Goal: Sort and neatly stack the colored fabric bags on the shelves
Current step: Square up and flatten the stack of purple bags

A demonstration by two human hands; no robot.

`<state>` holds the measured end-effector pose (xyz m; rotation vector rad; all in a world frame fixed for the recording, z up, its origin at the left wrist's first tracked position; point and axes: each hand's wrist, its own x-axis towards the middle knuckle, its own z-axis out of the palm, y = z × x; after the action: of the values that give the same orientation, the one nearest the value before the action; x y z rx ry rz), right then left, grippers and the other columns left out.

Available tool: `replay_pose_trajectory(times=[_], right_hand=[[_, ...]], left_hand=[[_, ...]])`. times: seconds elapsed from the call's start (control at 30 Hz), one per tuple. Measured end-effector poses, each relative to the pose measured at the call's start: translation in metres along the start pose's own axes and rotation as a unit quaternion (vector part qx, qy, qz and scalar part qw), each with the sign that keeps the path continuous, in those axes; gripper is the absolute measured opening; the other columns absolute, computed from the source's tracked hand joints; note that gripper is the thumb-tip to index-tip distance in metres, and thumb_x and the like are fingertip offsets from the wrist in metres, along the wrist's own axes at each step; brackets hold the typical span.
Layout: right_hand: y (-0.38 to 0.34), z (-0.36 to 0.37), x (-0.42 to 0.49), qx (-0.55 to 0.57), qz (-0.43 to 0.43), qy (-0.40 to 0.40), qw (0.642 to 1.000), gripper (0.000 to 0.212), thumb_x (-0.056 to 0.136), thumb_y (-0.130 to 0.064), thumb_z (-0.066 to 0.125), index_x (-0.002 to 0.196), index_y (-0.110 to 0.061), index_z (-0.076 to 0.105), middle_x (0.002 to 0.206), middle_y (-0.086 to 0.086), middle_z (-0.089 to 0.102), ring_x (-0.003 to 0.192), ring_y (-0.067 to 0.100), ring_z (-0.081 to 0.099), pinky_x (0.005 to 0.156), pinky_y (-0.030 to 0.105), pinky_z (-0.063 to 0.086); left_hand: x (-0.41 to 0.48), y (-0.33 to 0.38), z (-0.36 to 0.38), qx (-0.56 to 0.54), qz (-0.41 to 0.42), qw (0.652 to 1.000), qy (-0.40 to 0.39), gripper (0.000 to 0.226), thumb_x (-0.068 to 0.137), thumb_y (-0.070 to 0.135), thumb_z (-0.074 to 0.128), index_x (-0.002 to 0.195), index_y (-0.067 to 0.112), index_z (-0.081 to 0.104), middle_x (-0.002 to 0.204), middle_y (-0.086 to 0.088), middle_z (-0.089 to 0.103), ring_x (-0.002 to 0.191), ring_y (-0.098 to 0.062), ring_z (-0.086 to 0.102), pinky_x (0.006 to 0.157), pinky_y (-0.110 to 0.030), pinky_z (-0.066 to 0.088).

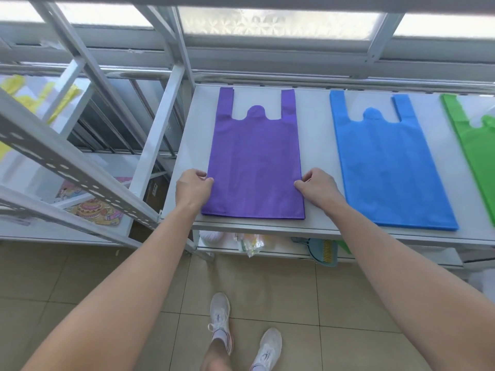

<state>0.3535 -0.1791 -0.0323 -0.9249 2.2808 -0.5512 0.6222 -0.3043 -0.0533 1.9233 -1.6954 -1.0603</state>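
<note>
A purple fabric bag (pixel 255 162) lies flat on the white shelf (pixel 318 156), handles pointing to the window. My left hand (pixel 193 189) pinches its left edge near the bottom. My right hand (pixel 316 187) pinches its right edge at the same height. To the right lies a blue bag (pixel 385 167), flat and apart from the purple one. A green bag (pixel 479 153) lies at the far right, cut off by the frame edge. Yellow bags (pixel 29 100) lie on the neighbouring shelf unit at the far left.
A slanted perforated metal beam (pixel 67 162) of the left rack crosses close to my left arm. Under the shelf sit a dustpan with brush (pixel 322 249) and packets (pixel 251 243). A cartoon-printed sheet (pixel 93 207) lies on the left rack's lower board. Tiled floor and my shoes are below.
</note>
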Motion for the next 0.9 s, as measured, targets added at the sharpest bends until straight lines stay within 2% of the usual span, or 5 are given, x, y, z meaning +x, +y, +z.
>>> replay_pose_trajectory(times=[0.13, 0.3, 0.4, 0.67, 0.9], right_hand=[[-0.010, -0.010, -0.022, -0.081, -0.073, 0.054, 0.993, 0.042, 0.093, -0.028, 0.065, 0.127, -0.012, 0.047, 0.123, 0.010, 0.055, 0.111, 0.031, 0.056, 0.084, 0.042, 0.049], [-0.034, -0.034, -0.080, -0.165, -0.209, 0.121, 0.956, 0.066, 0.092, -0.026, 0.064, 0.150, -0.010, 0.038, 0.150, 0.008, 0.044, 0.132, 0.032, 0.046, 0.095, 0.045, 0.048], [-0.059, -0.044, -0.126, -0.184, -0.253, 0.126, 0.941, 0.074, 0.092, -0.030, 0.065, 0.156, -0.010, 0.033, 0.163, 0.012, 0.034, 0.148, 0.032, 0.033, 0.107, 0.048, 0.046], [-0.138, -0.061, -0.245, -0.141, -0.370, 0.134, 0.909, 0.077, 0.095, -0.030, 0.066, 0.160, -0.024, 0.025, 0.170, 0.000, 0.018, 0.158, 0.024, 0.009, 0.120, 0.050, 0.029], [-0.231, 0.021, -0.328, -0.155, -0.460, 0.069, 0.871, 0.081, 0.092, -0.033, 0.067, 0.160, -0.027, 0.023, 0.165, -0.003, 0.025, 0.151, 0.023, 0.022, 0.112, 0.052, 0.035]], left_hand=[[-0.024, 0.001, -0.008, 0.108, 0.134, 0.985, 0.011, 0.057, 0.095, 0.024, 0.068, 0.147, 0.009, 0.049, 0.142, -0.012, 0.050, 0.130, -0.028, 0.053, 0.110, -0.041, 0.045], [-0.082, 0.022, -0.038, 0.230, 0.307, 0.923, 0.002, 0.081, 0.097, 0.032, 0.067, 0.162, 0.012, 0.024, 0.170, -0.012, 0.020, 0.156, -0.029, 0.023, 0.122, -0.046, 0.031], [-0.124, 0.035, -0.068, 0.256, 0.378, 0.889, 0.036, 0.083, 0.099, 0.032, 0.062, 0.165, 0.015, 0.015, 0.174, -0.007, 0.006, 0.160, -0.023, 0.009, 0.126, -0.043, 0.024], [-0.209, -0.006, -0.190, 0.171, 0.377, 0.898, 0.149, 0.087, 0.100, 0.031, 0.062, 0.166, 0.017, 0.007, 0.174, 0.001, -0.002, 0.160, -0.014, -0.003, 0.128, -0.042, 0.016], [-0.230, -0.092, -0.296, 0.227, 0.324, 0.888, 0.235, 0.094, 0.094, 0.034, 0.064, 0.165, 0.009, 0.007, 0.174, -0.006, 0.000, 0.161, -0.022, 0.004, 0.126, -0.051, 0.025]])
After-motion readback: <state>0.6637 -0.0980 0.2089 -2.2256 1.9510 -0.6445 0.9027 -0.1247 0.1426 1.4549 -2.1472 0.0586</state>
